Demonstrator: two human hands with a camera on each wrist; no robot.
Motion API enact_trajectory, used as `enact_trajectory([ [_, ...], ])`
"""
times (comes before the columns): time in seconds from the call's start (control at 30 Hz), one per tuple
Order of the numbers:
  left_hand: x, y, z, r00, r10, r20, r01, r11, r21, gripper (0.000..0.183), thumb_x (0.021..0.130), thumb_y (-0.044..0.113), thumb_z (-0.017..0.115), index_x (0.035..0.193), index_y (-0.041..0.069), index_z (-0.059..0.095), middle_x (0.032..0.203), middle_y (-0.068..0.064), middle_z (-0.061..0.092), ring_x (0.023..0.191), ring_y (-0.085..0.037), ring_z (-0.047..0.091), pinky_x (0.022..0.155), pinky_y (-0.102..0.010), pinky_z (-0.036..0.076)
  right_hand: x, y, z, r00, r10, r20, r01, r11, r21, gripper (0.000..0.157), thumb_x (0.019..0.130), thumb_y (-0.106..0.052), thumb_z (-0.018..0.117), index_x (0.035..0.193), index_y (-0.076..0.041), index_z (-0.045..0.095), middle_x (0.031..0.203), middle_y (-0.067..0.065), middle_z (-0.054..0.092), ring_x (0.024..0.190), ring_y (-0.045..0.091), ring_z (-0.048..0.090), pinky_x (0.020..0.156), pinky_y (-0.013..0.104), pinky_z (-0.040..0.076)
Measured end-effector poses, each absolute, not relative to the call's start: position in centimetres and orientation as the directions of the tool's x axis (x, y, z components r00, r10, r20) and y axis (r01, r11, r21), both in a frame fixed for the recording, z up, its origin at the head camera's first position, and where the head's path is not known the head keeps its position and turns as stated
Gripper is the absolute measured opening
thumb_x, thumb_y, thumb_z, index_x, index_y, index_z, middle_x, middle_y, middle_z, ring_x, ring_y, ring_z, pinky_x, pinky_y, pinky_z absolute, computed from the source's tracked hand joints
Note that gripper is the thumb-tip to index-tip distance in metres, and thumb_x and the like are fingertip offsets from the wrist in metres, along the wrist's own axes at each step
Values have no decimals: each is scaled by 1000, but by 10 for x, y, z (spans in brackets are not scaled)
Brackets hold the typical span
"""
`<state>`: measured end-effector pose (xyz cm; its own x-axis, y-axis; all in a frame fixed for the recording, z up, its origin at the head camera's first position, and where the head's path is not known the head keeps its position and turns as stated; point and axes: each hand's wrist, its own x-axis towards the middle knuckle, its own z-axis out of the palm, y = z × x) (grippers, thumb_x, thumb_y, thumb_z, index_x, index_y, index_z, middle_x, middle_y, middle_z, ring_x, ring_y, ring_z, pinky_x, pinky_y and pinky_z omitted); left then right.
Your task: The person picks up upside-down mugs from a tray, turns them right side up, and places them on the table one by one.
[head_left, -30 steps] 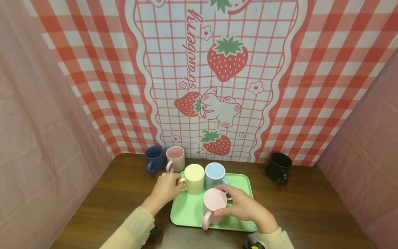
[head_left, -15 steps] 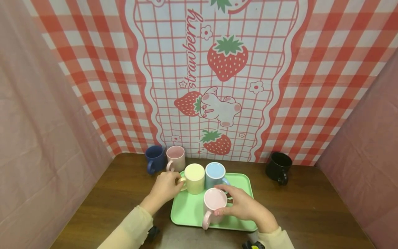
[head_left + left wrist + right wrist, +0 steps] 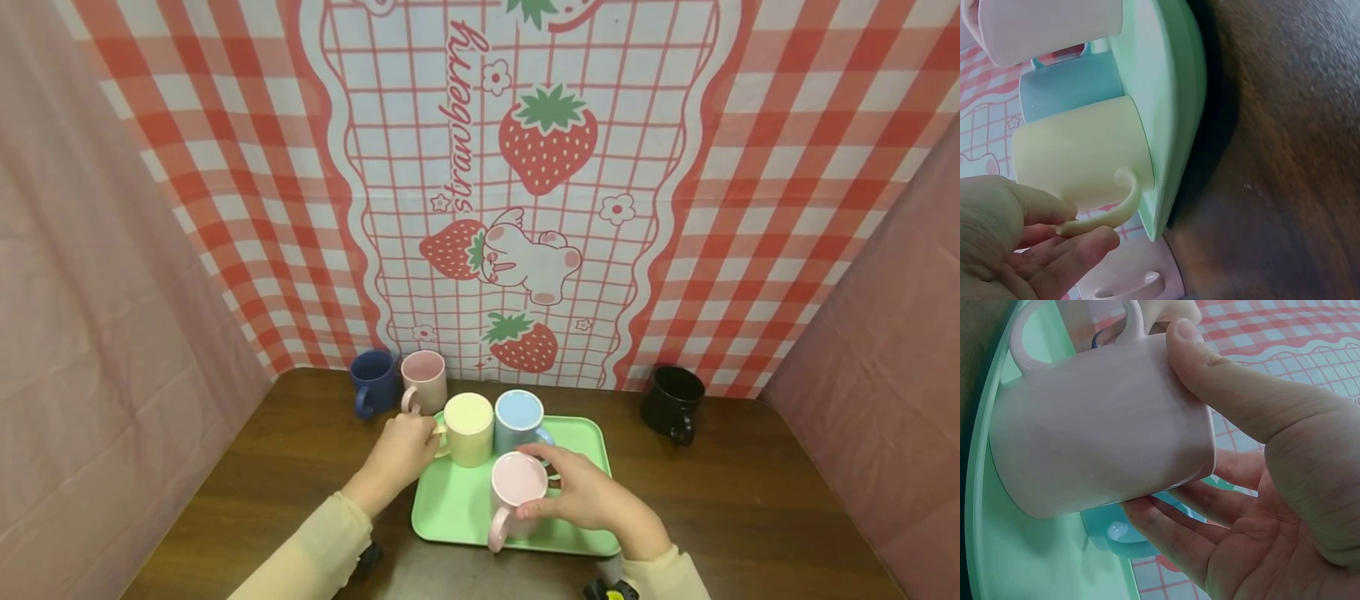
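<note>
Three mugs stand on a green tray (image 3: 450,518), with flat surfaces facing up as if turned bottom-up. The yellow mug (image 3: 471,440) is at the back left; my left hand (image 3: 399,454) pinches its handle (image 3: 1107,220) between thumb and fingers. At the front, my right hand (image 3: 588,492) holds the pink mug (image 3: 519,479) around its upper part, the thumb on the near side and the fingers on the far side. That mug's handle points toward me and to the left. Behind it, the light blue mug (image 3: 519,412) sits beside the yellow one.
A dark blue mug (image 3: 375,379) and another pink mug (image 3: 424,375) stand upright at the table's back left. Toward the back right is a black mug (image 3: 671,400). A strawberry-print checked cloth (image 3: 547,142) hangs right behind the wooden table (image 3: 750,500).
</note>
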<state>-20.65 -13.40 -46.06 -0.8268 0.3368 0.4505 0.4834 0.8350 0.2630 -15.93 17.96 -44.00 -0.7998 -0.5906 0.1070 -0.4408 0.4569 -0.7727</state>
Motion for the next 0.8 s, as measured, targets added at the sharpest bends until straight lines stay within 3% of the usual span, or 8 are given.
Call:
enact_trajectory([
  [0.2, -208, -131, -462, -790, 357, 499, 489, 857, 161, 34, 87, -3, 80, 64, 8, 58, 59, -5, 56, 52, -25, 59, 48, -44, 52, -159, 180, -440, -800, -590, 109, -442, 456, -772, 82, 86, -32, 96, 149, 4, 58, 133, 12, 69, 118, 29, 67, 94, 36, 61],
  [0.4, -209, -131, -462, -757, 353, 550, 448, 893, 43, 25, 85, -2, 78, 67, 3, 61, 61, -11, 58, 55, -31, 65, 48, -46, 56, -160, 180, -441, -803, -587, 104, -444, 471, -762, 83, 86, -34, 96, 149, 3, 58, 135, 13, 69, 119, 29, 66, 94, 36, 61],
  [0.6, -209, -135, -459, -718, 350, 602, 455, 890, 26, 24, 82, -8, 75, 68, 3, 59, 61, -10, 55, 54, -30, 65, 46, -45, 55, -161, 179, -441, -803, -587, 104, -445, 474, -760, 83, 85, -33, 96, 149, 4, 58, 135, 12, 69, 119, 28, 66, 93, 35, 61],
  [0.8, -214, -143, -448, -630, 309, 712, 494, 867, 61, 23, 77, -13, 78, 71, 1, 61, 60, -11, 55, 52, -32, 62, 44, -46, 53, -160, 179, -440, -803, -588, 97, -438, 472, -765, 83, 86, -33, 96, 149, 5, 58, 132, 11, 69, 117, 28, 67, 93, 37, 62],
])
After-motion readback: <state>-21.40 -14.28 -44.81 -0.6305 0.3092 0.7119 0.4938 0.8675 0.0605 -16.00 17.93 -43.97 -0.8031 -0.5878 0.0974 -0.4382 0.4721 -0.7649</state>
